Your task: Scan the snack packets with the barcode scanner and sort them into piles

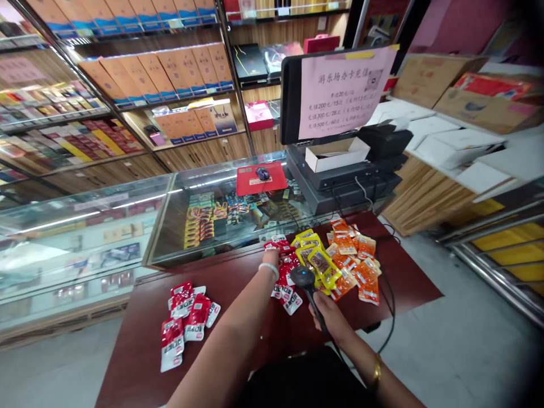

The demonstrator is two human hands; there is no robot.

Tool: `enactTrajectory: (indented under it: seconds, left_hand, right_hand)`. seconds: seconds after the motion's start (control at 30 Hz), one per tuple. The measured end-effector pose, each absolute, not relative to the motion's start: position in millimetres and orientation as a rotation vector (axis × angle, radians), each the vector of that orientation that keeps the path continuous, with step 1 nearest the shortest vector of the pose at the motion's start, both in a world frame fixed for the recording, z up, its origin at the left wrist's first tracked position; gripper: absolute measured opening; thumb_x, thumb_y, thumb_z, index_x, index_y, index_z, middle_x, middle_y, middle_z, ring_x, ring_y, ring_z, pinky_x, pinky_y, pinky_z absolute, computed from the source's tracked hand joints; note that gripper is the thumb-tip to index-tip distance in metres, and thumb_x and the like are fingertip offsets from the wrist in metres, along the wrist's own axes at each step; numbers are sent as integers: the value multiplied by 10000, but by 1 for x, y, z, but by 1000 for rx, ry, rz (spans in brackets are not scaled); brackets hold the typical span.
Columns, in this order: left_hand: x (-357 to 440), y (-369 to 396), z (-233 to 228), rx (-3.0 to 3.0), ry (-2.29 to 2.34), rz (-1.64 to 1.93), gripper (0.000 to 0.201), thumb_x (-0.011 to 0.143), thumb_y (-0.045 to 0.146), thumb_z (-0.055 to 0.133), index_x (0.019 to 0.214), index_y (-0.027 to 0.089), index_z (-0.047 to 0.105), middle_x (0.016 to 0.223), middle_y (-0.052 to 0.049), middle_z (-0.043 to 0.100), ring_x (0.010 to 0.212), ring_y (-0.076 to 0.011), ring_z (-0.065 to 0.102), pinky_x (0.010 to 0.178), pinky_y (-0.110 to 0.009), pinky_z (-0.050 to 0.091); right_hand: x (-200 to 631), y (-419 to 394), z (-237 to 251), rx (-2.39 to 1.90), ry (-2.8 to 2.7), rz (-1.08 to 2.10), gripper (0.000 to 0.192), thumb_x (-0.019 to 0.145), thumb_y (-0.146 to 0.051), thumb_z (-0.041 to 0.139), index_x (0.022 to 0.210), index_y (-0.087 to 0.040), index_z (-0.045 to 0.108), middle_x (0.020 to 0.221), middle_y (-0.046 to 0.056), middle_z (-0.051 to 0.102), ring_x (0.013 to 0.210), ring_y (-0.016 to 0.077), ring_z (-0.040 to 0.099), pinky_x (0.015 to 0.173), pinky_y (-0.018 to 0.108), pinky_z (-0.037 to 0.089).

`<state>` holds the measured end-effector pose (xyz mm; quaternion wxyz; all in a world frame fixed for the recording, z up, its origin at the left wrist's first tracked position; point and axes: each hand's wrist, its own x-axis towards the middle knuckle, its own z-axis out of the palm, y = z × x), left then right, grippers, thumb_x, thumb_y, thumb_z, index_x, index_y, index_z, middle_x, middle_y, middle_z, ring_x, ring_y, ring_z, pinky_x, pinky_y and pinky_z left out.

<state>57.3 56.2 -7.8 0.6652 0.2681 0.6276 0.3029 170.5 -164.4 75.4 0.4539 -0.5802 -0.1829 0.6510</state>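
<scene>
In the head view my right hand [326,311] is wrapped round the handle of a black barcode scanner [302,276], whose head shows a small blue light. The scanner is above the edge of the red and yellow packets. My left hand [271,259], with a pale bangle at the wrist, reaches onto a pile of red-and-white snack packets [289,266]; its fingers are mostly hidden. Right of that pile lie yellow snack packets [323,265], then orange snack packets [364,277]. A separate group of red-and-white packets [198,314] lies on the left of the dark red table [140,340].
Behind the table stands a glass display counter [170,226] with a red mouse pad [272,184]. A monitor [291,102] with a pink notice stands above a cash drawer [335,173]. The scanner's cable [393,306] runs along the right. Shelves of boxes [178,73] fill the back.
</scene>
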Motion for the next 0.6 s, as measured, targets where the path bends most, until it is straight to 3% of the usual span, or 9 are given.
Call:
enactTrajectory:
  seconds: [0.17,0.37,0.6]
  left_hand:
    - [34,31,9,547,1305,816,305,735,334,731,752,192,461,629,14,591,655,-144,665,501,-183,374]
    - [-45,-21,33,618,1116,993,398,717,483,725,767,202,449,514,62,513,404,-51,395,413,-188,188]
    - [-133,-68,50,575,1197,1138,358,770,486,665,769,205,444,509,61,508,394,-45,335,427,-195,176]
  right_hand:
    - [169,-162,78,-1426,-524,1606,572,716,-766,593,717,-212,449,539,-89,476,347,45,393,346,187,290]
    - [141,-148,102,-1327,-606,1713,512,770,-707,601,785,-211,477,587,-81,473,384,44,382,368,182,283]
    - [73,-124,113,-1185,-915,1908,464,817,-671,571,911,-218,523,588,-83,467,370,53,387,358,190,302]
